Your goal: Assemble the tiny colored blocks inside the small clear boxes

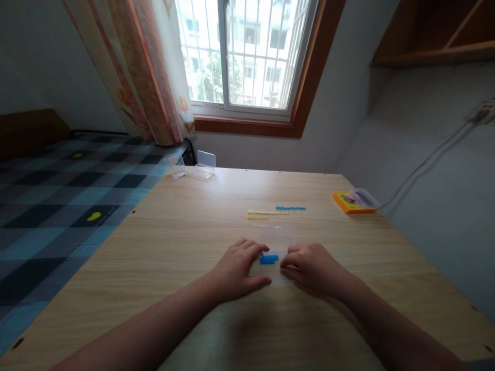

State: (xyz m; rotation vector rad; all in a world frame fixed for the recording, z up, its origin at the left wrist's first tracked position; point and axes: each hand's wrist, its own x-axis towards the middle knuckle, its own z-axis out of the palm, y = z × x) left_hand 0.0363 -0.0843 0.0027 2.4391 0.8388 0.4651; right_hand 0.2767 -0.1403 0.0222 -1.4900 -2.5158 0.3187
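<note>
A small clear plastic box (277,237) lies on the table in front of me, its see-through lid tipped back on the far side. Inside, toward its left, sit blue strips or sticks (268,259) laid side by side. My left hand (238,267) grips the box's left part, fingers at the back and thumb at the front. At the right side of the box, my right hand (312,267) has its fingers curled in toward the thumb. Whatever those fingertips hold, if anything, is too small to make out.
Beyond the box lie rows of small yellow pieces (258,217) and a row of blue pieces (291,208). An orange-yellow box (353,202) rests near the table's right edge. Open clear containers (203,169) stand at the far left corner, beside a checked bed (77,180).
</note>
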